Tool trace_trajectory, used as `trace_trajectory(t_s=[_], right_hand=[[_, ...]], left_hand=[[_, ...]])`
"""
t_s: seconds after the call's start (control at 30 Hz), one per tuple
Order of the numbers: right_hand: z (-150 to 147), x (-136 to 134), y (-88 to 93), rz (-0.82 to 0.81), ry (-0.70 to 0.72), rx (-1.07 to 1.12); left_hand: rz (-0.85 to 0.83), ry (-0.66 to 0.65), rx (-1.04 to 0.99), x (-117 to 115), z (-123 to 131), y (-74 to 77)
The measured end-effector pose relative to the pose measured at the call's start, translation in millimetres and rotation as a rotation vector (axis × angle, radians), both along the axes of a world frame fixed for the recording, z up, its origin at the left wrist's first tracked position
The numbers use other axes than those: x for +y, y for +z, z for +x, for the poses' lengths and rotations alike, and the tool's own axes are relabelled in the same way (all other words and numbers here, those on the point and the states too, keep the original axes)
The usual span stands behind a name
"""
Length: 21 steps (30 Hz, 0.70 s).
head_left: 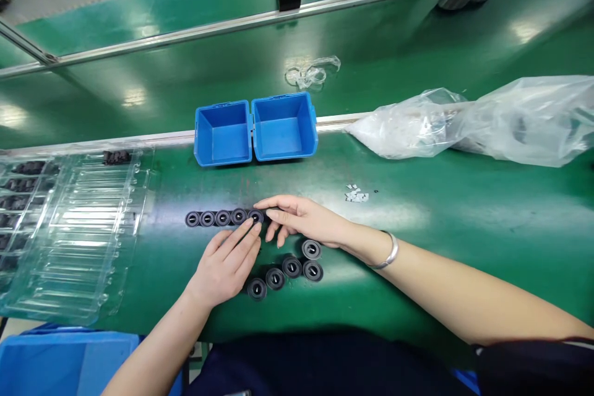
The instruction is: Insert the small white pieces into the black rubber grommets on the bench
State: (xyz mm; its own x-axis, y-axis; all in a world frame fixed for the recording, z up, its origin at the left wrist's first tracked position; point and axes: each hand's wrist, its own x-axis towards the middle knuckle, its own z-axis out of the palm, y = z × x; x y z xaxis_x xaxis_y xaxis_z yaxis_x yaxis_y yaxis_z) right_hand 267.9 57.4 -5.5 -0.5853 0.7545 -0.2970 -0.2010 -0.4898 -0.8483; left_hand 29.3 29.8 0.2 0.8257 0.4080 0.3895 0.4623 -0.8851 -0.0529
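Green belt matting (pixel 464 216) fills my view, with a steel rail across it at 12 o'clock. Two blue bins (pixel 253 130) sit side by side against the rail. Clear trays (pixel 78 229) lie stacked at 9 o'clock and crumpled plastic bags (pixel 464 124) at 2 o'clock. A few white scraps (pixel 356 195) lie between the bags and the hands.

Just short of centre, a row of black rings (pixel 216 218) lies flat, each touching the next. The end ring (pixel 255 217) closes the row on its 3 o'clock side. Five loose rings (pixel 292 266) curve away toward 5 o'clock, near my wrists.

I judge these rings to be light, stiff moulded parts with a smooth face, so they should slide easily on the belt and skid under a careless push. The surest hold would be a pinch across the outer rim, or a fingertip pressed into the centre hole.

My left hand (pixel 227 263) lies flat with its fingers straight and together, the tips reaching the end ring from 6 o'clock. My right hand (pixel 304 223) is spread loosely, with the forefinger stretched over that ring from 3 o'clock. Neither hand is closed on anything, and both rest at the same ring. A bracelet (pixel 390 252) sits on the right wrist.
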Motion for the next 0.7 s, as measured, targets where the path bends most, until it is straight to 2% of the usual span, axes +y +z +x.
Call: trace_trajectory(t_s=[0.1,0.2,0.3,0.37,0.47,0.6,0.7], right_hand=[[6,2,8.3,0.055,0.026,-0.067],[25,4,29.3,0.301,0.088,-0.253],[51,1,50.9,0.549,0.261,-0.434],[64,-4,56.4,0.621,0.382,-0.536],[69,-13,49.2,0.663,0.412,-0.624],[60,-17,33.7,0.716,0.328,-0.660],[49,-14,30.8,0.712,0.278,-0.710]], left_hand=[[0.011,0.010,0.004,0,0,-0.6],[0.006,0.018,-0.010,-1,-1,1.2],[-0.010,0.039,-0.082,-2,-2,2.7],[-0.072,0.068,-0.164,-4,-2,3.9],[-0.265,0.118,-0.308,-5,2,9.4],[-0.483,0.212,-0.396,-3,6,23.8],[-0.613,0.279,-0.408,-3,3,31.4]])
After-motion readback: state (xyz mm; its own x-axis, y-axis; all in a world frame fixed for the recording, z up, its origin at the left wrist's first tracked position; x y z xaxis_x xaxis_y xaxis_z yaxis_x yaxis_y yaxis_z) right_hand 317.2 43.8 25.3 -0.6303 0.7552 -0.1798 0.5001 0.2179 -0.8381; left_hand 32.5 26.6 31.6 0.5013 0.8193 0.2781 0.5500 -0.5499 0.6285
